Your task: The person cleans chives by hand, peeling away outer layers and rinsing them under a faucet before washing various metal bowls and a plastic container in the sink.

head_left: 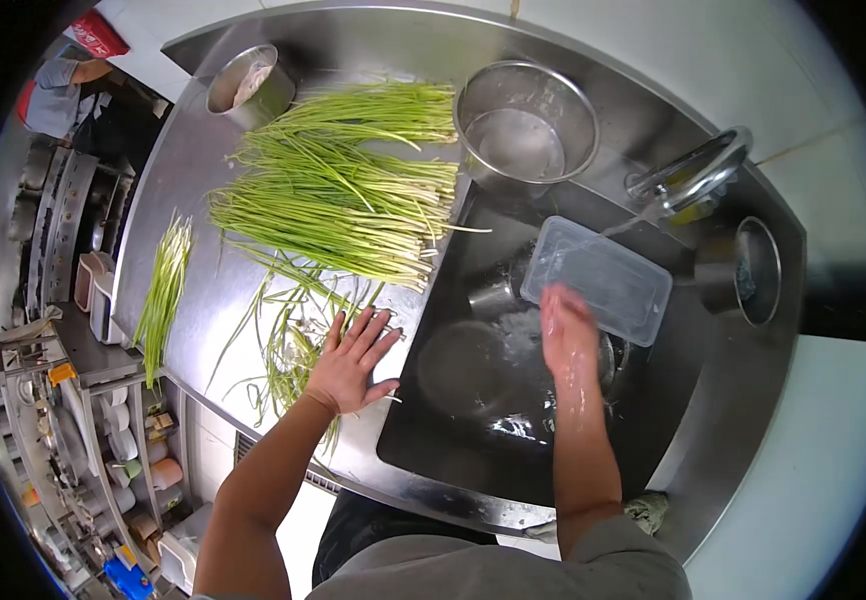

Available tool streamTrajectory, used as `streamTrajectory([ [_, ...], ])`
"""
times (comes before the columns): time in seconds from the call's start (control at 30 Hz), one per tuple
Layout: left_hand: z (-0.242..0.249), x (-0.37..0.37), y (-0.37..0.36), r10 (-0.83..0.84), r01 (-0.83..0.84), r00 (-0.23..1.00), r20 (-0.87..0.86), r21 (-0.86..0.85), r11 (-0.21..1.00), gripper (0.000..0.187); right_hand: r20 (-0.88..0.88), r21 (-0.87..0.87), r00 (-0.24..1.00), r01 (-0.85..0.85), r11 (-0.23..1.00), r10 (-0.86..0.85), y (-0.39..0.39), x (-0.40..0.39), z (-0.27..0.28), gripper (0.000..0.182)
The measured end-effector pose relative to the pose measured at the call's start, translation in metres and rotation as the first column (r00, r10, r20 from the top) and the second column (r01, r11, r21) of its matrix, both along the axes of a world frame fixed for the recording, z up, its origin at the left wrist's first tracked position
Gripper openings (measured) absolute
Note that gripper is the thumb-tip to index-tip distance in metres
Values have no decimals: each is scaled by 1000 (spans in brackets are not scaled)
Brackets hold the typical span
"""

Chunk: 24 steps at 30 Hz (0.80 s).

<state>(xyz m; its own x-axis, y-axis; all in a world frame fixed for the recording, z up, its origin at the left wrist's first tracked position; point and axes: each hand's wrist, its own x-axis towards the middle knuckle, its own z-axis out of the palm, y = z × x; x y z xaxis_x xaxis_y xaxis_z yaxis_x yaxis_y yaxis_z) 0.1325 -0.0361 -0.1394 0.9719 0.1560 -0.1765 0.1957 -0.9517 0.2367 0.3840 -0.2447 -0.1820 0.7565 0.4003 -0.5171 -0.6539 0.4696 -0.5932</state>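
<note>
My left hand lies with fingers spread on the steel counter, at the edge of a loose heap of green trimmings. Over the sink, my right hand is wet and its fingers are blurred; it overlaps the lower left edge of a clear plastic container. A thin stream of water runs from the faucet toward that container. A large pile of long green stalks with white ends covers the counter beyond my left hand.
A round steel pot stands behind the sink, and another steel container sits at its right. A small bundle of stalks lies near the counter's left edge, with a metal canister farther back. A person is at far left.
</note>
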Motion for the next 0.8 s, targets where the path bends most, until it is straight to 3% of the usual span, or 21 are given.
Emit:
streamTrajectory([
  [0.07, 0, -1, -1, -2, 2, 1000, 22, -16, 1000, 71, 346, 149, 937, -111, 983, 53, 38, 31, 72, 12],
  [0.13, 0, -2, 0, -7, 7, 999, 43, -16, 1000, 71, 634, -56, 767, -82, 995, 99, 80, 61, 117, 18],
  [0.2, 0, -2, 0, -6, 7, 999, 39, -19, 1000, 71, 763, -425, 536, -5, 905, 361, 119, 89, 141, 23],
  [0.27, 1, -3, 1, -4, 5, 999, 34, -22, 1000, 71, 832, -550, 156, 349, 758, 532, 120, 97, 134, 25],
  [0.3, 1, -3, 2, -6, 7, 1000, 29, -23, 1000, 71, 778, -522, -27, 528, 670, 628, 122, 103, 129, 25],
  [0.37, 1, -4, 4, -7, 8, 999, 42, -33, 999, 71, 884, -441, 338, 378, 814, 322, 100, 79, 122, 23],
  [0.43, 1, -4, 5, -3, 6, 996, 89, -35, 999, 71, 763, -424, 638, 372, 826, 105, 73, 74, 67, 20],
  [0.5, 0, -4, 6, 4, 0, 995, 95, -44, 999, 71, 423, -505, 905, 197, 840, 42, 67, 81, 11, 15],
  [0.53, -1, -5, 6, 3, 2, 995, 97, -48, 999, 71, 227, -367, 974, 98, 925, -13, 68, 88, -20, 15],
  [0.6, -2, -5, 6, 5, 1, 995, 97, -59, 998, 70, -198, -10, 980, 6, 1000, -8, 85, 113, -72, 19],
  [0.7, -1, -4, 8, 10, -4, 995, 99, -63, 998, 71, -22, -159, 978, 201, 967, -207, 122, 136, -106, 17],
  [0.8, 0, -4, 6, 17, -10, 996, 92, -74, 997, 70, 210, -536, 910, 414, 736, -359, 149, 142, -109, 11],
])
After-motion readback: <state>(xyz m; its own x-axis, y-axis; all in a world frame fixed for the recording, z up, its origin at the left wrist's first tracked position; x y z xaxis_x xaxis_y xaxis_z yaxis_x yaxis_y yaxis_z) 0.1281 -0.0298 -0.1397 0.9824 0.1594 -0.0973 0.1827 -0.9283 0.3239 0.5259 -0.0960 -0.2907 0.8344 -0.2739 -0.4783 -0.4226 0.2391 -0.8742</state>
